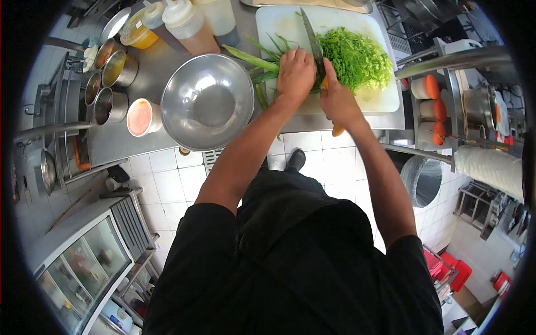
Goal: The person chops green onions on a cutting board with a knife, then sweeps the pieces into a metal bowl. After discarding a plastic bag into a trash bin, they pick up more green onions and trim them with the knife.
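My right hand grips the orange handle of a knife, whose long dark blade points away from me over the cutting board. Just left of the blade, my left hand is closed over a bunch of green onions. Their long green leaves stick out to the left, past the board's edge. Right of the knife lies a heap of finely chopped greens, dark green to pale. Beside the board, a large steel mixing bowl stands with nothing in it.
Squeeze bottles and a tub with yellow contents stand at the back left. Several small metal pots and a white cup sit left of the bowl. A lined bin is on the floor at right.
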A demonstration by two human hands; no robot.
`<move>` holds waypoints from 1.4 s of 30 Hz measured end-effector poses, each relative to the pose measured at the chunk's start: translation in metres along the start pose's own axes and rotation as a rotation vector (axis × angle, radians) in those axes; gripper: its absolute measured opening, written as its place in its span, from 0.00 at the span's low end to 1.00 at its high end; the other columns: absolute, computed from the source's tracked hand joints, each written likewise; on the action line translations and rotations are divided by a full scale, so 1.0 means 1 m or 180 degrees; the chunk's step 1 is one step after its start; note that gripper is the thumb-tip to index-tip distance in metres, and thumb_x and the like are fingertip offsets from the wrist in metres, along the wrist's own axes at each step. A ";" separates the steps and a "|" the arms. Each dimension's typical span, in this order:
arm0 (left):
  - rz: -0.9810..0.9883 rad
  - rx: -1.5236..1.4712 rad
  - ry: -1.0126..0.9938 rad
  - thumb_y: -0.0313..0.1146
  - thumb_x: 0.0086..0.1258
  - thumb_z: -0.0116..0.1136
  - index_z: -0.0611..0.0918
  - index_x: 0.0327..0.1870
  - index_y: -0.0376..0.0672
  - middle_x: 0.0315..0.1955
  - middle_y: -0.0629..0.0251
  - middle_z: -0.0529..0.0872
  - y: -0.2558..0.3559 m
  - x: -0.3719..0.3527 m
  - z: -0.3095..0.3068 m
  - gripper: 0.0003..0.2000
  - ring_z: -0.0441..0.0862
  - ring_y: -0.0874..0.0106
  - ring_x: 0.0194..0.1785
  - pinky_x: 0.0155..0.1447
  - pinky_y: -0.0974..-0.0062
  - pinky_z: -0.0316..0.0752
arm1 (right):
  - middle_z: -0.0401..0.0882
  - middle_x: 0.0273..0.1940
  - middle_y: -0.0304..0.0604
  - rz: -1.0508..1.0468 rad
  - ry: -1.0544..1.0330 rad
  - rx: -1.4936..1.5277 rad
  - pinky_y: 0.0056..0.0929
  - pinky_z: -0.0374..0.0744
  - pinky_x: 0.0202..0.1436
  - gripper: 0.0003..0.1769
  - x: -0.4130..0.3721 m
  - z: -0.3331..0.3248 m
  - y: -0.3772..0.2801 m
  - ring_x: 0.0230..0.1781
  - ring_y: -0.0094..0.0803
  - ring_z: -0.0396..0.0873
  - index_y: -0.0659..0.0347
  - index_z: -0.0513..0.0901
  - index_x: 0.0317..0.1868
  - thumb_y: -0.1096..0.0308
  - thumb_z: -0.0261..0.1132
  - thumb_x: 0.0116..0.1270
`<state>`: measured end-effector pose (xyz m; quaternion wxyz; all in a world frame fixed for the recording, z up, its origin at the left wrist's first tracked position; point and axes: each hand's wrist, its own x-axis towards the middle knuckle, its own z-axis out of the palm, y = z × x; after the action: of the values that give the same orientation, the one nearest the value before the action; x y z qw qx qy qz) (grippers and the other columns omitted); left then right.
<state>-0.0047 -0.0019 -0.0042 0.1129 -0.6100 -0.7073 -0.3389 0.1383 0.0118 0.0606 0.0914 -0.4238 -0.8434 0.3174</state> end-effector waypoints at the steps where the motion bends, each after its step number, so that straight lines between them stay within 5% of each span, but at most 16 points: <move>1: 0.0001 -0.0009 -0.0004 0.29 0.63 0.61 0.82 0.34 0.39 0.39 0.59 0.79 0.000 -0.001 -0.001 0.04 0.76 0.59 0.48 0.55 0.60 0.71 | 0.84 0.32 0.69 0.0334 -0.0239 0.0203 0.52 0.83 0.39 0.45 -0.005 -0.016 -0.019 0.26 0.61 0.83 0.62 0.49 0.82 0.76 0.53 0.63; 5: -0.0018 -0.0004 0.0013 0.29 0.63 0.61 0.83 0.35 0.39 0.38 0.59 0.78 0.000 0.000 -0.002 0.04 0.76 0.59 0.48 0.55 0.60 0.71 | 0.84 0.35 0.69 0.1081 -0.0844 0.0344 0.47 0.82 0.45 0.43 -0.039 -0.074 -0.073 0.31 0.56 0.85 0.65 0.53 0.81 0.76 0.49 0.61; 13: -0.0024 0.0215 -0.0117 0.30 0.65 0.57 0.84 0.36 0.39 0.39 0.60 0.79 0.000 0.001 -0.002 0.06 0.75 0.61 0.50 0.56 0.62 0.71 | 0.83 0.35 0.73 0.0728 -0.0568 -0.0296 0.58 0.77 0.55 0.45 -0.082 -0.047 -0.067 0.40 0.68 0.83 0.64 0.49 0.81 0.74 0.56 0.64; 17: -0.0070 0.0298 -0.0171 0.30 0.66 0.55 0.85 0.37 0.39 0.39 0.61 0.79 0.000 0.001 0.002 0.07 0.75 0.62 0.51 0.57 0.62 0.71 | 0.83 0.28 0.69 0.0750 -0.0477 -0.0282 0.58 0.81 0.44 0.46 -0.070 -0.010 -0.043 0.32 0.67 0.83 0.63 0.47 0.81 0.77 0.55 0.63; 21: -0.0116 0.0250 -0.0232 0.30 0.65 0.56 0.85 0.37 0.38 0.39 0.61 0.79 0.002 0.000 -0.004 0.07 0.75 0.62 0.50 0.57 0.62 0.71 | 0.83 0.27 0.65 -0.0084 0.0241 -0.0241 0.55 0.82 0.38 0.45 -0.011 0.013 -0.004 0.26 0.60 0.84 0.63 0.51 0.81 0.77 0.54 0.61; 24: -0.0085 0.0140 -0.0137 0.30 0.64 0.58 0.84 0.37 0.38 0.40 0.59 0.79 0.002 0.005 -0.002 0.07 0.75 0.60 0.50 0.56 0.61 0.71 | 0.84 0.30 0.64 0.0833 -0.0591 0.0660 0.49 0.83 0.38 0.45 -0.010 -0.040 -0.047 0.23 0.52 0.84 0.64 0.52 0.81 0.77 0.52 0.60; 27: -0.0078 0.0031 -0.0140 0.29 0.63 0.60 0.83 0.38 0.37 0.41 0.57 0.78 0.001 -0.001 0.000 0.06 0.75 0.57 0.49 0.56 0.59 0.71 | 0.85 0.34 0.63 0.0992 -0.0794 0.0360 0.44 0.83 0.37 0.45 -0.035 -0.074 -0.074 0.21 0.46 0.84 0.63 0.51 0.82 0.75 0.50 0.60; 33: -0.0060 0.0107 -0.0136 0.29 0.65 0.58 0.82 0.39 0.35 0.41 0.56 0.78 0.000 0.001 0.001 0.07 0.74 0.57 0.49 0.57 0.59 0.71 | 0.83 0.39 0.73 0.0922 -0.0650 -0.0026 0.52 0.76 0.60 0.45 -0.073 -0.060 -0.068 0.45 0.66 0.83 0.64 0.52 0.81 0.76 0.52 0.60; 42: -0.0070 0.0145 -0.0115 0.28 0.66 0.56 0.80 0.34 0.38 0.39 0.55 0.77 -0.003 0.006 0.004 0.04 0.74 0.56 0.48 0.54 0.57 0.70 | 0.84 0.32 0.69 0.0813 -0.0494 -0.0200 0.57 0.80 0.48 0.46 -0.071 -0.008 -0.045 0.34 0.65 0.84 0.61 0.49 0.82 0.75 0.57 0.62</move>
<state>-0.0077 0.0046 -0.0047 0.1103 -0.6054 -0.7234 -0.3129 0.1561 -0.0592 0.1028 -0.0285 -0.5044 -0.7967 0.3317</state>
